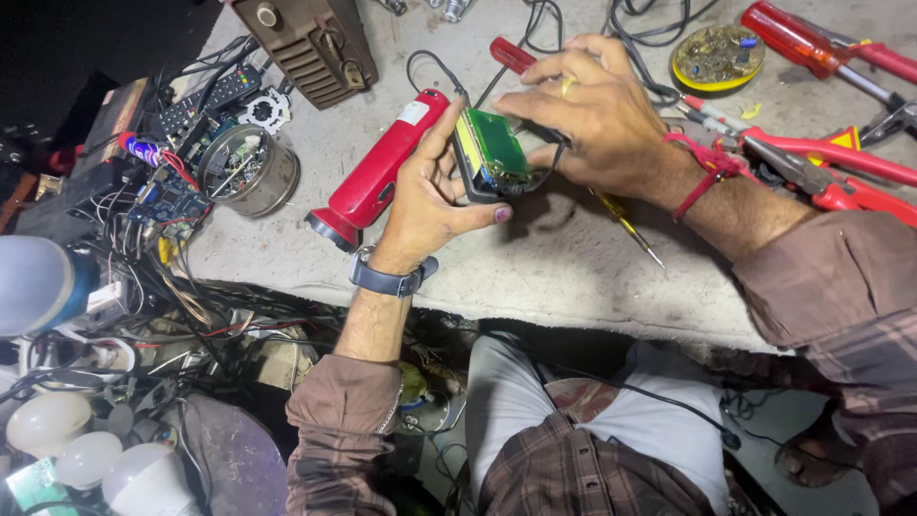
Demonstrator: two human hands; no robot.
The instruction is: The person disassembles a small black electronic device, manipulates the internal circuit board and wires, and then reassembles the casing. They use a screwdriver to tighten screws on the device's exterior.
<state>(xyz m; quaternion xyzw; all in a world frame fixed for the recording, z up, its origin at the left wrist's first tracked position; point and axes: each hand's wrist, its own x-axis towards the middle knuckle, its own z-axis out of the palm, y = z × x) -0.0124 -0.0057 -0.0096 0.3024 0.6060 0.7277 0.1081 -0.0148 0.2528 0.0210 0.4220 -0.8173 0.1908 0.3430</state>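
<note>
Both hands meet at centre frame. Our left hand grips a small black-cased module with a green circuit board, thumb under the casing and fingers closed against its left side. Our right hand comes in from the right, curled over the board's top edge, fingertips pinching at it; whether anything small sits between those fingertips we cannot tell.

Touching the back of the left hand, a red plastic torch body lies diagonally on the grey concrete bench, wide end toward lower left. Thin black wires run from the module toward the top of the frame.

Just below the right wrist lies a slim yellow-handled screwdriver, tip toward lower right. Red-handled pliers sit at the right edge, a red-handled screwdriver above them, and a round yellow tin of small parts at upper centre right. In the upper left, a round metal tin of components stands beside loose circuit boards and tangled wiring. White bulb domes cluster at lower left.

Our judgement on handling: keep the casing braced firmly in the left palm, hold the board by its edges, and leave slack in the wires so no solder joint takes strain. Light is dim here; tilting the board toward the eye would help.
</note>
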